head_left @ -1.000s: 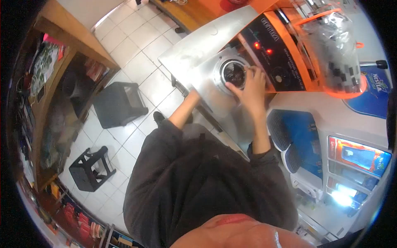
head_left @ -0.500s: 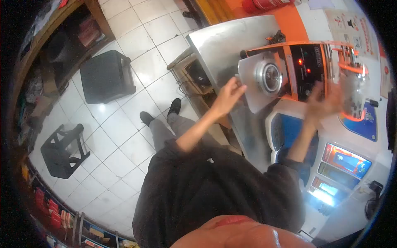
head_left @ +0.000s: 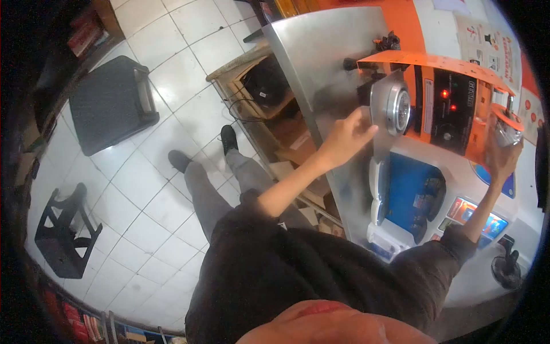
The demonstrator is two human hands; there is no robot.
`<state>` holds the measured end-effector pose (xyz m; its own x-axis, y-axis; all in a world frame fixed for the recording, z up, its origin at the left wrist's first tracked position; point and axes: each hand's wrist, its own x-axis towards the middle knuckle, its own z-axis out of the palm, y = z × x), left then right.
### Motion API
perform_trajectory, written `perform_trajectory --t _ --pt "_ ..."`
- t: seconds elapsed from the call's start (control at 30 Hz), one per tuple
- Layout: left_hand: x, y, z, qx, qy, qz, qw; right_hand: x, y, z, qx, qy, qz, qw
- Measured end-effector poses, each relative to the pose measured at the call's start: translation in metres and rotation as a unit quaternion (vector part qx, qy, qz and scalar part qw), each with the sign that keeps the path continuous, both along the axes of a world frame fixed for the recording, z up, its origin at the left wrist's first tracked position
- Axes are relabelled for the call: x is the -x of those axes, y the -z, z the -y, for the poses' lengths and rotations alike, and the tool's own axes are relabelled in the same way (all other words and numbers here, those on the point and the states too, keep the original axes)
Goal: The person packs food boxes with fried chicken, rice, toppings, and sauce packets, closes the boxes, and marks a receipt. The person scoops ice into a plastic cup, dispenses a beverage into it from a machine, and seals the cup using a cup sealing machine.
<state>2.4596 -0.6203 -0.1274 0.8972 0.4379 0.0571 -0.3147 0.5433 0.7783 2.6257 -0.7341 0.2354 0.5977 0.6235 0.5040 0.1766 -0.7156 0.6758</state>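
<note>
An orange cup sealing machine (head_left: 450,112) with a black control panel and two lit red lamps stands on the steel counter. Its metal tray (head_left: 380,97) sticks out toward me, bearing a round silver ring holder (head_left: 399,109). My left hand (head_left: 346,137) is at the tray's near edge, thumb and fingers apart with nothing between them; whether a fingertip touches the tray I cannot tell. At the machine's far right end, my right hand (head_left: 504,155) has its fingers around a shiny film roll (head_left: 508,131) with an orange end ring. The palm side is hidden.
A white and blue drink dispenser (head_left: 413,198) stands right beside the machine. The steel counter (head_left: 326,51) runs along my front, over a wooden shelf (head_left: 240,77) with boxes. Two black stools (head_left: 112,106) stand on the tiled floor to the left. A small fan-like black object (head_left: 507,269) lies at right.
My right hand has moved from in front of the control panel out to the film roll. My left hand stays by the tray, which now appears more edge-on. The camera view has shifted.
</note>
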Motion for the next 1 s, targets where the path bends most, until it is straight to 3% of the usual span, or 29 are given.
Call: perform_trajectory --t 0.4,0.43,0.53,0.67,1.0 --pt "-0.022 0.030 -0.001 0.087 0.127 0.157 0.976 -0.037 -0.067 0.064 0.100 0.000 0.021 0.995" --pt "-0.023 0.032 0.002 0.057 0.089 0.155 0.982 -0.037 -0.066 0.064 0.101 0.000 0.016 0.995" --pt "-0.025 0.036 -0.001 0.021 0.110 0.161 0.981 -0.035 -0.068 0.061 0.100 -0.002 0.001 0.995" --pt "-0.023 0.037 -0.007 0.044 0.148 0.184 0.971 -0.031 -0.072 0.057 0.098 -0.005 -0.010 0.995" --pt "-0.045 0.014 0.003 -0.007 0.124 0.068 0.990 -0.019 -0.074 0.066 0.102 -0.032 -0.032 0.994"
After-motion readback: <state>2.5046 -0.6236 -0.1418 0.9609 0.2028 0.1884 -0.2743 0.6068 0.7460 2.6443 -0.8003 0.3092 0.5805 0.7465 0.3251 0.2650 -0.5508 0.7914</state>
